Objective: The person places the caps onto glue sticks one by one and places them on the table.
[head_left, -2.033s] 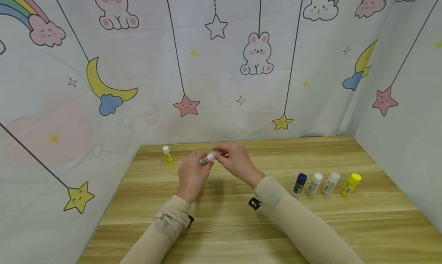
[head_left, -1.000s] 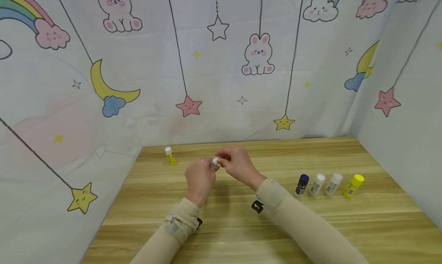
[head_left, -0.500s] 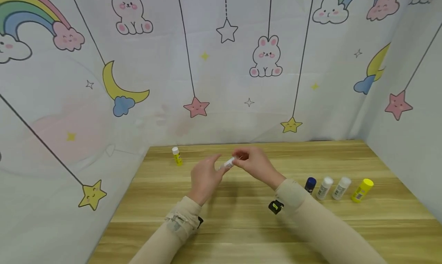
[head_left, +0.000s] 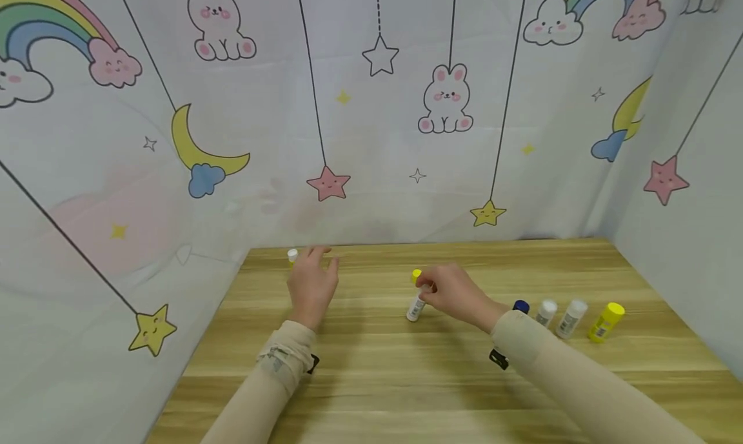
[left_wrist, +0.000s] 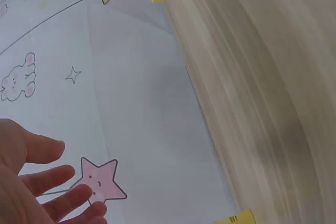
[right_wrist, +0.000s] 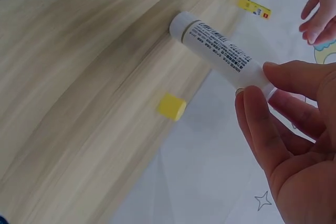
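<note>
My right hand (head_left: 455,292) pinches the upper end of a white glue stick (right_wrist: 215,48) with printed text. The glue stick stands slightly tilted with its base at the tabletop, and fingertips hide its top. Just behind it is a short yellow cap (right_wrist: 171,107) on the table. At the back left my left hand (head_left: 312,282) is held with loosely bent fingers, holding nothing. It partly covers a yellow glue stick with a white cap (head_left: 293,255) in the head view; the same yellow glue stick (right_wrist: 254,8) shows its label in the right wrist view.
To the right stand a navy-capped glue stick (head_left: 520,307), two white ones, the nearer to my sleeve (head_left: 546,313) and the other (head_left: 572,319), and a yellow one (head_left: 606,322). A printed cloth (head_left: 371,205) hangs behind the wooden table (head_left: 377,386).
Both hands were together on the white glue stick. Now the left has let go and moved left, while the right has brought the stick down to the table, rightward.
</note>
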Action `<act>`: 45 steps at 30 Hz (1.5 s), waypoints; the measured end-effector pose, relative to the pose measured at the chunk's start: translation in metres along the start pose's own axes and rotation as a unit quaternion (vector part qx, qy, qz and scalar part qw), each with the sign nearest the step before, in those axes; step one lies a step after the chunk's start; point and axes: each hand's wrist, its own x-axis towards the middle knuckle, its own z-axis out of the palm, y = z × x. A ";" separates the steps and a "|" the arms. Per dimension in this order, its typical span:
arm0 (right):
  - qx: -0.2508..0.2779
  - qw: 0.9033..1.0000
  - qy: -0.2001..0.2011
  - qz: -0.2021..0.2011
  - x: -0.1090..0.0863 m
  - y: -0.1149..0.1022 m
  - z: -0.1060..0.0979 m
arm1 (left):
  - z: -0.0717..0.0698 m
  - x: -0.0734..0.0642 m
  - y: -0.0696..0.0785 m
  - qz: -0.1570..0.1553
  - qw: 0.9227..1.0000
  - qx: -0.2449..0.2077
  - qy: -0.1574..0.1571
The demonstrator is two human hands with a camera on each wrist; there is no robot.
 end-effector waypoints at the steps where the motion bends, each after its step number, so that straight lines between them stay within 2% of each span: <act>1: -0.002 1.000 -0.003 0.003 -0.002 0.001 -0.001 | 0.001 0.001 -0.003 -0.003 1.000 -0.001 0.007; 6: -0.021 1.000 -0.012 0.003 -0.009 0.004 -0.007 | 0.002 0.009 -0.016 -0.023 0.999 -0.013 0.031; 11: -0.043 0.999 -0.021 -0.012 -0.019 0.008 -0.013 | 0.005 0.014 -0.034 -0.066 0.997 -0.012 0.034; 17: -0.056 0.998 -0.042 -0.001 -0.035 0.012 -0.027 | 0.004 0.016 -0.050 -0.129 0.991 -0.041 -0.008; 23: -0.088 0.995 -0.050 -0.012 -0.047 0.020 -0.042 | 0.006 0.020 -0.062 -0.174 0.983 -0.058 -0.027; 32: -0.120 0.990 -0.063 -0.024 -0.059 0.025 -0.056 | 0.011 0.023 -0.076 -0.214 0.973 -0.076 -0.040; 40: -0.132 0.988 -0.075 -0.026 -0.067 0.029 -0.063 | 0.016 0.022 -0.089 -0.240 0.964 -0.079 -0.081; 45: -0.139 0.987 -0.081 -0.028 -0.071 0.031 -0.066 | 0.020 0.021 -0.095 -0.265 0.955 -0.082 -0.100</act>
